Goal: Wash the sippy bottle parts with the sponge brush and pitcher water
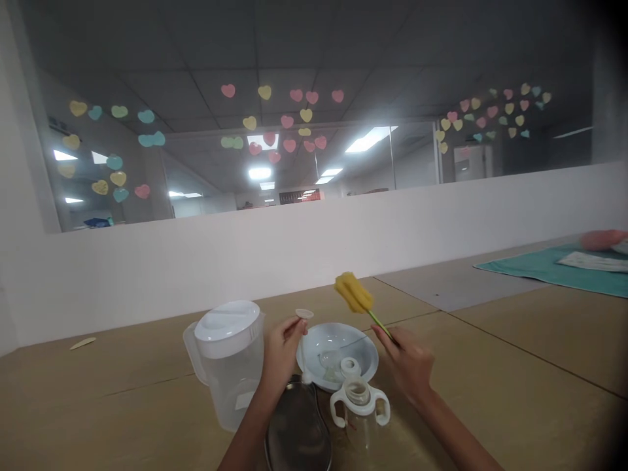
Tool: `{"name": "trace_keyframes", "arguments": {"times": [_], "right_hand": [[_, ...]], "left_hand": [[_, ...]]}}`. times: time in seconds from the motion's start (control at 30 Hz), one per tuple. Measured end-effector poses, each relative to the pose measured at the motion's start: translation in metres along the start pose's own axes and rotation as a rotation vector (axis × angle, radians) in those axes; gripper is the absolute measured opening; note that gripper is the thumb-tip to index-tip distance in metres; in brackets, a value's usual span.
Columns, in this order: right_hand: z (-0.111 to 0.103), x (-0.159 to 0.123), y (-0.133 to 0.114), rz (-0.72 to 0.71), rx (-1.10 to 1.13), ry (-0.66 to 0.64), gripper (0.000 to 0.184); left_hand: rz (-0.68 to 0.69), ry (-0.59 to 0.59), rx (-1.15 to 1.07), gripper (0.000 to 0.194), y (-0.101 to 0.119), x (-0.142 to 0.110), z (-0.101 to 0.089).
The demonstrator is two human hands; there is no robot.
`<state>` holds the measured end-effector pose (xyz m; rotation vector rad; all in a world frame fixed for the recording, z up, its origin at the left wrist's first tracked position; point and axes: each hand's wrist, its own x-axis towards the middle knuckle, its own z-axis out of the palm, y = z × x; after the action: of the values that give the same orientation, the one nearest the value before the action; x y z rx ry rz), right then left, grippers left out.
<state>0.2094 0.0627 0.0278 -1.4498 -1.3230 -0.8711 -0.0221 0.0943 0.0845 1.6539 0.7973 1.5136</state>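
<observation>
Between the fingertips of my left hand [287, 343] is a straw piece [304, 314] with a clear round top. Its thin tube hangs down to a small white weighted end by the bowl's rim. My right hand [409, 366] grips the green handle of a yellow sponge brush [353, 292], raised above the bowl and tilted to the left. A white bowl [371, 356] holds a white ring-like cap [350, 367] and some translucent pieces under the hands. In front of it stands a clear baby bottle [363, 425], uncapped, with two white side handles.
A clear pitcher [228, 386] with a white lid stands left of my left hand. A dark metal kidney-shaped tray [298, 425] lies under my left forearm. A teal cloth [534, 267] is at the far right, and a flat tan piece [82, 343] at the far left.
</observation>
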Motion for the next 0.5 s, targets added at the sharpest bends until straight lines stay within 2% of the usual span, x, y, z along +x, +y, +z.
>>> {"name": "trace_keyframes", "arguments": {"times": [0.13, 0.2, 0.3, 0.4, 0.5], "right_hand": [[0.002, -0.002, -0.003, -0.194, 0.091, -0.118, 0.056], [0.005, -0.002, -0.001, -0.209, 0.058, -0.146, 0.058], [0.010, -0.003, 0.004, -0.085, -0.027, -0.193, 0.063], [0.015, -0.005, 0.007, 0.063, -0.090, -0.336, 0.068], [0.019, -0.007, 0.007, 0.144, -0.098, -0.455, 0.069]], "left_hand": [[0.003, -0.071, 0.140, 0.030, 0.012, -0.006, 0.003], [0.003, -0.093, 0.237, 0.028, 0.016, -0.006, 0.001], [0.029, -0.122, 0.506, 0.023, 0.015, -0.004, -0.007], [0.002, -0.114, 0.766, 0.015, 0.002, -0.004, -0.014], [-0.094, -0.173, 0.856, 0.041, -0.022, -0.008, -0.018]]}}
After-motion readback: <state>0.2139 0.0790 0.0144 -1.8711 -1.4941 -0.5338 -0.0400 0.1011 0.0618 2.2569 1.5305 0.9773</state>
